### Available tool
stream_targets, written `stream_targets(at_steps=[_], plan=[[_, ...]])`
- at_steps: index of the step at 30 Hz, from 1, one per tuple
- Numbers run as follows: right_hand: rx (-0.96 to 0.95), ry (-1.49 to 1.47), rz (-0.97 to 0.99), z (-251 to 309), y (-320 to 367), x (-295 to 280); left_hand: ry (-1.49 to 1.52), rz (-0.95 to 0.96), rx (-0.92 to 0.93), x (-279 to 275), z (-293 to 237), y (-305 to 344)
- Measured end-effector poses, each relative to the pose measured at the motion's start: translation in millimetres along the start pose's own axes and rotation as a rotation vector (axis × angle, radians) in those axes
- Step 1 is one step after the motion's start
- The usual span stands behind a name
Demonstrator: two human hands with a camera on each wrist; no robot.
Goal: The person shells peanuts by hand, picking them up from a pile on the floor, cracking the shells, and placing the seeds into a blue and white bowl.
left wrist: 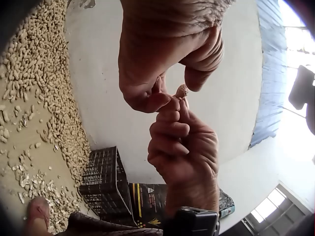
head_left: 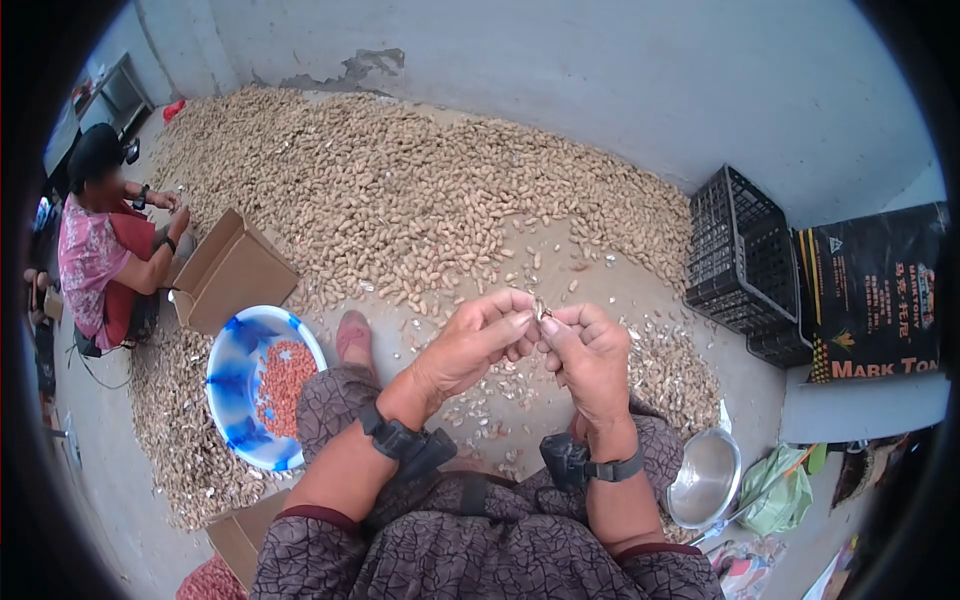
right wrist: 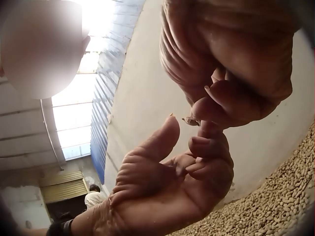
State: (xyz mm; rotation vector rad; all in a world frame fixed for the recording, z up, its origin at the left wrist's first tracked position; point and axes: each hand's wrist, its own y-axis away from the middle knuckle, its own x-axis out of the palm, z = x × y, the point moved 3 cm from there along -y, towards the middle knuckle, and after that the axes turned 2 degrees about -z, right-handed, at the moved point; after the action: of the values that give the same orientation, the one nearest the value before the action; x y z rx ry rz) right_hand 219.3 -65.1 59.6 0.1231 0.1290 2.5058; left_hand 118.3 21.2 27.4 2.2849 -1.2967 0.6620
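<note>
A small peanut pod (head_left: 541, 309) is between the two hands in front of the lap. My right hand (head_left: 592, 362) pinches the peanut between thumb and finger; one end of the pod (right wrist: 190, 121) sticks out past the thumb in the right wrist view. My left hand (head_left: 470, 340) meets it from the other side, its fingertips against the right hand's fingers. The left thumb (right wrist: 165, 137) stands apart from the pod there, with a small gap. In the left wrist view the pod (left wrist: 182, 91) shows brownish beside the left thumb tip.
A blue-and-white basin (head_left: 225, 375) holding reddish kernels stands left. Unshelled peanuts (head_left: 400, 180) pile along the wall, with shells (head_left: 490, 410) underfoot. A black crate (head_left: 735, 250), dark sack (head_left: 870, 290) and metal bowl (head_left: 705, 480) are right. Another person (head_left: 110, 250) sits left behind a carton (head_left: 235, 270).
</note>
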Motion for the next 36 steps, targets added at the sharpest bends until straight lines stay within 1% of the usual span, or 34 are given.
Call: stream_targets(at_steps=[1, 3, 4, 5, 7, 8, 9, 10, 11, 12, 13, 14, 15, 17, 18, 20, 21, 22, 23, 24, 26, 27, 29, 30, 31, 32, 33, 34, 35, 36], plan=[[0.013, 0.001, -0.002, 0.8, 0.0, -1.0, 0.006, -0.005, -0.010, 1.4, -0.6, 0.4], [0.061, -0.039, 0.041, -0.6, 0.4, -2.0, -0.195, -0.011, 0.025, 4.1, -2.7, -0.6], [0.069, -0.107, 0.062, -4.6, -0.4, -2.1, -0.172, -0.038, 0.012, 2.9, -1.4, -1.0], [0.082, -0.106, 0.061, -4.8, -0.5, -1.9, -0.165, -0.044, 0.001, 3.1, -1.7, -2.1], [0.182, -0.258, 0.055, -6.1, 1.6, -0.1, -0.254, -0.055, 0.031, 5.3, -3.6, -3.3], [0.192, -0.259, 0.051, -8.0, 2.1, -0.1, -0.271, -0.063, 0.045, 6.4, -4.0, -4.1], [0.208, -0.289, 0.029, -9.4, 1.5, -0.4, -0.270, -0.064, 0.040, 6.0, -1.4, -4.8], [0.219, -0.318, 0.008, -10.4, 0.4, -0.7, -0.285, -0.061, 0.073, 4.6, 0.8, -6.6], [0.221, -0.317, 0.008, -11.6, -0.2, 0.1, -0.299, -0.059, 0.106, 3.4, 3.8, -8.3], [0.207, -0.340, -0.032, -13.2, 0.0, 0.5, -0.296, -0.062, 0.102, 2.9, 9.5, -9.9], [0.190, -0.363, -0.071, -14.7, 0.0, 1.4, -0.329, -0.092, 0.159, 2.6, 13.6, -11.9], [0.191, -0.363, -0.069, -16.2, 0.0, 3.2, -0.363, -0.121, 0.219, 3.1, 15.7, -13.7], [0.184, -0.357, -0.097, -17.9, -0.1, 3.3, -0.364, -0.122, 0.221, 5.2, 18.8, -14.8], [0.174, -0.351, -0.127, -20.9, 0.6, 4.6, -0.274, -0.203, 0.257, 7.0, 23.9, -14.0], [0.167, -0.351, -0.135, -22.3, 1.4, 5.8, -0.273, -0.201, 0.259, 6.1, 27.2, -14.6], [0.156, -0.346, -0.139, -25.6, 2.0, 9.8, -0.247, -0.290, 0.187, 1.1, 32.6, -16.1], [0.095, -0.303, -0.144, -26.9, 2.0, 12.1, -0.245, -0.291, 0.191, 2.3, 33.3, -16.8], [0.034, -0.260, -0.149, -27.2, 2.0, 13.5, -0.084, -0.324, 0.142, 4.5, 34.2, -17.2], [0.032, -0.259, -0.143, -28.1, 1.8, 14.6, 0.078, -0.355, 0.094, 5.8, 34.8, -16.8], [0.026, -0.236, -0.140, -28.4, 1.5, 15.4, 0.078, -0.357, 0.100, 6.6, 32.5, -15.7], [0.013, -0.215, -0.134, -27.0, 1.5, 16.1, 0.240, -0.302, 0.054, 8.2, 30.1, -14.3], [0.015, -0.268, -0.105, -24.9, 1.9, 17.1, 0.238, -0.300, 0.059, 6.0, 29.4, -14.0], [0.010, -0.321, -0.074, -21.9, 1.8, 16.2, 0.378, -0.217, 0.011, 1.0, 30.8, -13.7], [0.042, -0.394, -0.025, -21.1, 1.3, 13.9, 0.376, -0.215, 0.015, -2.5, 29.5, -12.0], [0.074, -0.468, 0.024, -20.1, 0.6, 11.6, 0.328, -0.129, 0.010, -3.7, 27.9, -10.1], [0.068, -0.467, 0.026, -19.4, -1.4, 7.3, 0.279, -0.041, 0.006, -2.9, 27.9, -9.5], [0.054, -0.571, 0.045, -18.6, -4.2, 2.6, 0.278, -0.035, 0.011, -2.7, 32.5, -11.9], [0.041, -0.674, 0.064, -16.9, -6.1, -1.0, -0.057, -0.048, 0.015, -2.4, 41.2, -15.8], [0.035, -0.671, 0.064, -13.9, -5.9, -3.7, -0.391, -0.062, 0.021, -3.2, 49.6, -18.1], [0.020, -0.606, 0.047, -10.0, -4.2, -6.1, -0.819, 0.029, 0.016, -5.7, 56.9, -15.2]])
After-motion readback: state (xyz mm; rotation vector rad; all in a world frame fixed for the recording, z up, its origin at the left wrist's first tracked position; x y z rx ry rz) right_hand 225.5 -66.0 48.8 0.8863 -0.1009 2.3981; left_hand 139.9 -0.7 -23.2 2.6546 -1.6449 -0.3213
